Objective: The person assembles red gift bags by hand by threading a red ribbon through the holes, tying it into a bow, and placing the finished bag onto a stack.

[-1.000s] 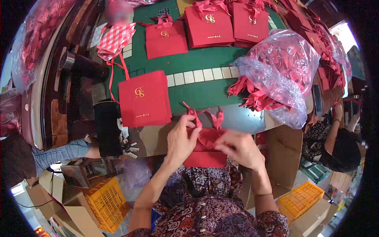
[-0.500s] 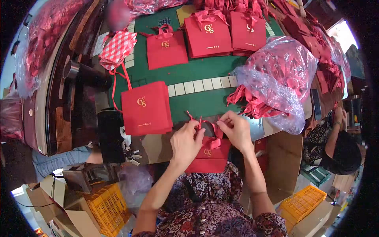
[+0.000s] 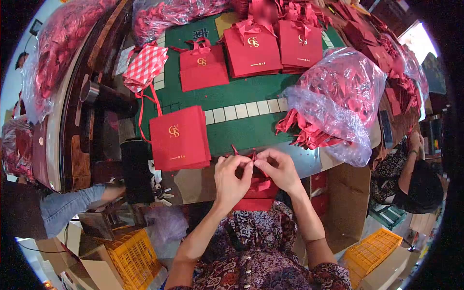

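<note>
At the far left a checked bag lay on the green table, and nearer the person a stack of finished red bags sat just beside the work. The left hand and the right hand met at the table's near edge, fingers of both pinched on the ribbon handle of the red bag held against the lap. It looked partly done: ribbon threaded, apparently not yet tied. To the right, a plastic sack of ribbons suggested many more remained.
</note>
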`<state>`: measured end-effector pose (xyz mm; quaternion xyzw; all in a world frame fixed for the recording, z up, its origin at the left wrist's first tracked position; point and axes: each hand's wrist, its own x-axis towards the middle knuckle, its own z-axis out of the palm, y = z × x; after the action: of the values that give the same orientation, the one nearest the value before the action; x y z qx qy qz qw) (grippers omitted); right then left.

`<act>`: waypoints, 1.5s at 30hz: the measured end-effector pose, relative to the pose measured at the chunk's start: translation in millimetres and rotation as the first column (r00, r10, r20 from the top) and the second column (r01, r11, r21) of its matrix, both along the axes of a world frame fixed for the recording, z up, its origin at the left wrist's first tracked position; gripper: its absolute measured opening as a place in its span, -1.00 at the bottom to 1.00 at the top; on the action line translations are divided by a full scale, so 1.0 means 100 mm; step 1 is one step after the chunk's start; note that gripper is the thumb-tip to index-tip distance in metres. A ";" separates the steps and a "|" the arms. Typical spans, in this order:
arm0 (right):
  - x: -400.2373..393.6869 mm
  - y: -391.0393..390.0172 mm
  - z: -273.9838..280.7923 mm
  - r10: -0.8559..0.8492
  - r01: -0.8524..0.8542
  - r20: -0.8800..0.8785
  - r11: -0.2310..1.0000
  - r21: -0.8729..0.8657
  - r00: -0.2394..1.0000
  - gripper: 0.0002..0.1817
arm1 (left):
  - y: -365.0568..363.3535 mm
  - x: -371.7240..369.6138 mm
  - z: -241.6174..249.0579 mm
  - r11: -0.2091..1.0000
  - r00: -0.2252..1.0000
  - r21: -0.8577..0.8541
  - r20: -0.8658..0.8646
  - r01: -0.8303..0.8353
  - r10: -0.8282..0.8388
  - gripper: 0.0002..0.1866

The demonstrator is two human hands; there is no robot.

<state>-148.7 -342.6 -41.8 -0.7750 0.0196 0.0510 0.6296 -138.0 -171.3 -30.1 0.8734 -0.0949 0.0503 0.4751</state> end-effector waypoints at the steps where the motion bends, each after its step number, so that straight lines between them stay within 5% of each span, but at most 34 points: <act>1: 0.00 -0.01 0.00 0.007 -0.001 -0.068 0.996 0.084 0.998 -0.85 | 0.00 0.00 0.01 1.000 1.000 -0.008 -0.011 0.005 -0.005 -0.92; 5: -0.02 -0.01 -0.06 0.011 0.033 -0.170 0.967 0.253 0.985 -0.84 | -0.03 -0.01 0.01 1.000 0.998 0.002 0.056 0.010 -0.010 -0.92; 13: 0.03 -0.02 -0.04 -0.043 0.078 -0.121 0.952 0.296 0.992 -0.91 | -0.03 0.02 0.04 0.995 0.984 0.052 0.148 0.091 -0.097 -0.93; 17: 0.07 -0.21 0.00 -0.126 0.171 -0.144 0.913 0.370 0.982 -0.88 | 0.12 -0.09 0.04 0.989 0.987 -0.130 -0.135 0.066 -0.084 -0.47; 19: 0.10 -0.25 0.07 -0.147 0.224 -0.195 0.851 0.476 0.970 -0.87 | 0.20 -0.15 0.02 0.932 0.927 -0.309 -0.258 0.187 -0.272 -0.38; 20: 0.11 -0.24 0.03 -0.179 0.229 -0.159 0.885 0.405 0.971 -0.87 | 0.23 -0.19 0.00 0.923 0.870 -0.313 -0.363 0.224 -0.334 -0.35; 27: 0.36 -0.31 0.07 -0.265 0.262 -0.024 0.932 0.251 0.964 -0.89 | 0.28 -0.36 0.24 0.936 0.871 -0.268 -0.374 0.228 -0.319 -0.40; 35: 0.44 -0.30 0.06 -0.261 0.255 -0.024 0.917 0.308 0.965 -0.87 | 0.38 -0.37 0.28 0.930 0.873 -0.285 -0.361 0.233 -0.329 -0.42; 37: 0.45 -0.29 0.02 -0.280 0.263 0.003 0.906 0.332 0.960 -0.81 | 0.40 -0.36 0.28 0.893 0.844 -0.401 -0.390 0.206 -0.369 -0.41; 40: 0.43 -0.35 0.01 -0.183 0.177 0.034 0.974 0.140 0.982 -0.87 | 0.43 -0.35 0.25 0.895 0.836 -0.407 -0.417 0.179 -0.357 -0.39; 43: 0.34 -0.36 0.15 -0.246 0.267 -0.140 0.949 0.165 0.959 -0.76 | 0.51 -0.19 0.37 0.852 0.833 -0.509 -0.415 0.120 -0.365 -0.44; 45: 0.24 -0.41 -0.02 -0.279 0.282 0.095 0.959 -0.015 0.955 -0.74 | 0.59 0.02 0.55 0.901 0.886 -0.424 -0.377 0.094 -0.270 -0.51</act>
<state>-124.7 -384.0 -43.3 -0.7749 0.1011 -0.0750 0.6194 -136.5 -112.4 25.1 0.7360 -0.0599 -0.1695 0.6527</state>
